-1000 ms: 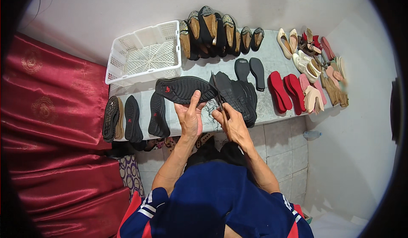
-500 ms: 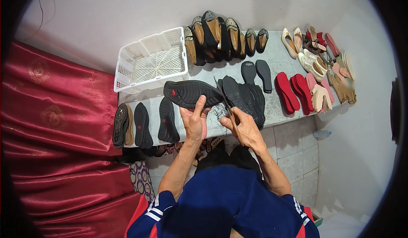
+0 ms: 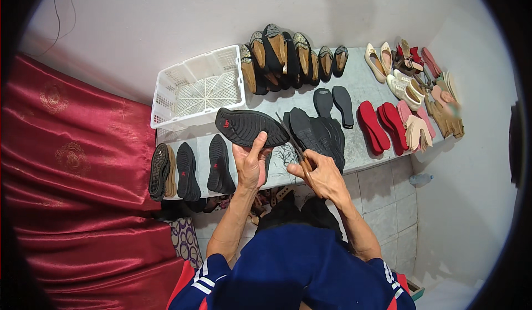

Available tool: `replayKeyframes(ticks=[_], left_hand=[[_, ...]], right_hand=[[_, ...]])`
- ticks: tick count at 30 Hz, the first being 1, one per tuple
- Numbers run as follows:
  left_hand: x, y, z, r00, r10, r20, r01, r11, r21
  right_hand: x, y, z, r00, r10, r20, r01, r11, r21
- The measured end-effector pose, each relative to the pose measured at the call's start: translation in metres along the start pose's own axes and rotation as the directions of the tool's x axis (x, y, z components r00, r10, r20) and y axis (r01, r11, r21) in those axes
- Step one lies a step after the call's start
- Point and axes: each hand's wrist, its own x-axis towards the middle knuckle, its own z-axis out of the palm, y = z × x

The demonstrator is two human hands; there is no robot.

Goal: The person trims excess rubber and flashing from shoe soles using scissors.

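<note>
A black ridged shoe sole with a small red mark is gripped in my left hand, thumb on its face. My right hand is closed round the handles of a pair of scissors. The scissor blades are parted, and they point up beside the sole's right tip. Just right of the blades lies a pile of black soles. Thin black trimmings are scattered on the table under the scissors.
A white plastic basket stands at the back left. Finished-looking flat shoes line the wall. More black soles lie at the left front, red soles and cream shoes at the right. A red curtain hangs left.
The scissor blades have spread a little wider beside the sole. The whole view has shifted slightly, so the table appears lower. Both hands keep their holds.
</note>
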Motion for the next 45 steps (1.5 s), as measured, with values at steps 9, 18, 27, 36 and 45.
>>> replayKeyframes(ticks=[9,18,27,36,45], left_hand=[[0.007,0.006,0.002,0.992,-0.042,0.116,0.049,0.997,-0.059],[-0.002,0.009,0.018,0.992,-0.036,0.123,0.043,0.997,-0.06],[0.006,0.012,0.012,0.983,-0.062,0.176,0.073,0.996,-0.056],[0.011,0.01,-0.001,0.973,-0.109,0.204,0.113,0.994,-0.007],[0.004,0.016,0.003,0.946,-0.151,0.287,0.149,0.988,0.03]], right_hand=[[-0.013,0.009,-0.013,1.0,-0.03,0.004,0.03,0.999,0.011],[-0.009,0.01,-0.006,0.993,-0.11,-0.052,0.114,0.991,0.07],[-0.01,0.006,-0.013,0.996,-0.085,-0.041,0.084,0.996,-0.013],[-0.013,0.012,-0.015,0.997,-0.074,-0.014,0.074,0.997,0.001],[-0.009,0.008,-0.009,0.994,-0.105,-0.016,0.105,0.994,0.027]])
